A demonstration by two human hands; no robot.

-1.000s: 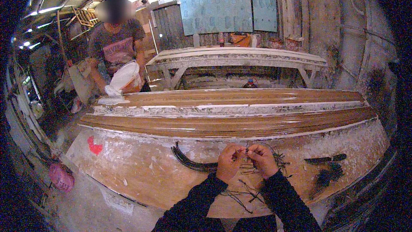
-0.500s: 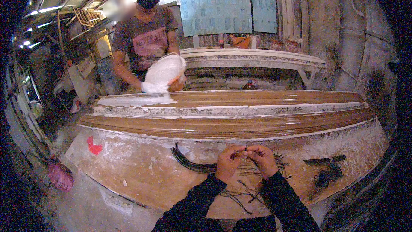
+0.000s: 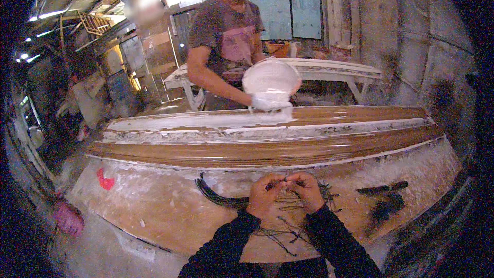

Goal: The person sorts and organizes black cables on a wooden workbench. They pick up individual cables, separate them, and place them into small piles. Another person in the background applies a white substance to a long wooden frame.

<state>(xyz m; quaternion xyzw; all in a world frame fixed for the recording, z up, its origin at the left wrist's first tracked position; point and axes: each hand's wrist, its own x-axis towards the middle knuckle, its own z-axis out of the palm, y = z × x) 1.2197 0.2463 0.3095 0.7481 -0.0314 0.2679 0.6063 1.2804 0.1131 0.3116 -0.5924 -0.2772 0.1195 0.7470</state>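
Note:
My left hand (image 3: 265, 194) and my right hand (image 3: 307, 191) meet over the near part of the worn board (image 3: 170, 206). Their fingertips are pinched together on a thin black strand, mostly hidden by the fingers. Left of my left hand lies a curved bundle of black strands (image 3: 218, 195), its right end hidden behind that hand. Loose, knotted black strands (image 3: 283, 234) are scattered below my wrists, and more strands (image 3: 329, 195) lie just right of my right hand. A dark knife (image 3: 382, 188) rests farther right, beside a dark clump (image 3: 387, 206).
Beyond my hands run two long brown glossy strips (image 3: 231, 152) with white edging. Across them a masked person (image 3: 226, 46) holds a white-coated round container (image 3: 271, 78); a gloved hand (image 3: 270, 102) spreads white paste. A red scrap (image 3: 105, 179) lies at left.
The other person has moved right with the container, and the white coating reaches farther along the far strip. My hands keep their pinch; the whole view has shifted slightly.

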